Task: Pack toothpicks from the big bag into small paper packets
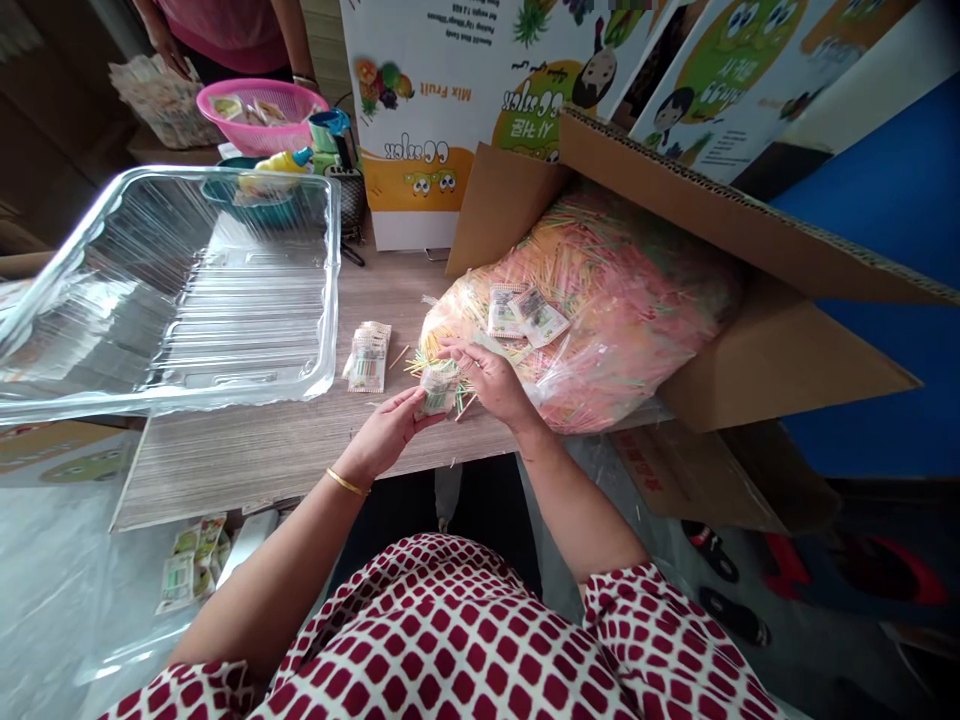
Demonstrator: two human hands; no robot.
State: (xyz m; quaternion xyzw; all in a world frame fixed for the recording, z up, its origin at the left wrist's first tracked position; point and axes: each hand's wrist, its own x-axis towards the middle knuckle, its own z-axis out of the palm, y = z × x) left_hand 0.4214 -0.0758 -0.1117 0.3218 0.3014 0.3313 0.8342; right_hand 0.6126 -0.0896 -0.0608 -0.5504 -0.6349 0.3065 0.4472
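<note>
My left hand (pixel 394 425) grips a small clear packet (pixel 437 391) with printing on it, over the near edge of the table. Just right of the packet is my right hand (pixel 491 378), its fingers stretched out and somewhat apart; I see nothing held in them. Thin coloured sticks (pixel 421 362), yellow, green and pink, spill from the mouth of a big clear bag (pixel 600 300) around both hands. Two filled packets (pixel 529 312) lie on the bag. Left of my hands, a small stack of packets (pixel 368 357) rests on the table (pixel 397 285).
A large clear plastic tray (pixel 334 290) covers the table's left side. An open cardboard box (pixel 787 350) surrounds the bag, with printed cartons (pixel 420 110) behind. A pink basket (pixel 300 100) and a teal basin (pixel 262 212) stand farther back, near another person (pixel 232 35).
</note>
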